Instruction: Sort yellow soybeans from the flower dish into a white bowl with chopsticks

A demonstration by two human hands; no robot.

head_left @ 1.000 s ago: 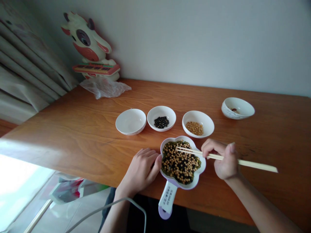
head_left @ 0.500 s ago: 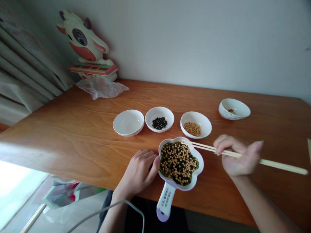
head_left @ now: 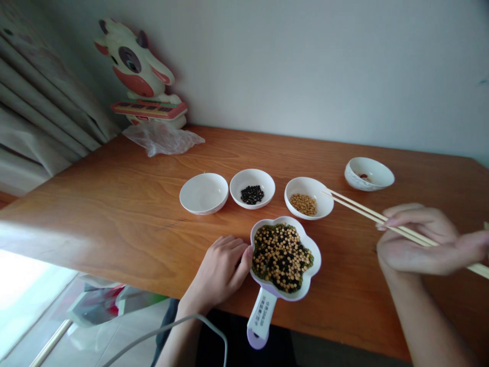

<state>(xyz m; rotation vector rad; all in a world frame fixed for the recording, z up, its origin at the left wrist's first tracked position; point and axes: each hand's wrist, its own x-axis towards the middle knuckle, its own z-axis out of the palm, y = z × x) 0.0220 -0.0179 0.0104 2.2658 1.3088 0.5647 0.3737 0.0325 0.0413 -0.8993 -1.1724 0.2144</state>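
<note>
My right hand holds a pair of wooden chopsticks. Their tips are at the right rim of a white bowl of yellow beans; I cannot tell whether a bean is between them. My left hand rests on the table, fingers curled, its thumb and forefinger at the left edge of a white and purple flower-shaped dish. Mixed yellow, black and small green beans fill this dish, whose labelled handle points toward me. A white bowl with black beans stands behind it.
Leftmost in the row is an empty white bowl. Another white bowl with a few small bits inside sits back right. A cow-shaped toy keyboard and a clear plastic bag are back left. A grey cable crosses my left forearm.
My right hand has moved right, drawing the chopstick tips from the flower-shaped dish back to the yellow-bean bowl's right rim. My left hand stays at the dish.
</note>
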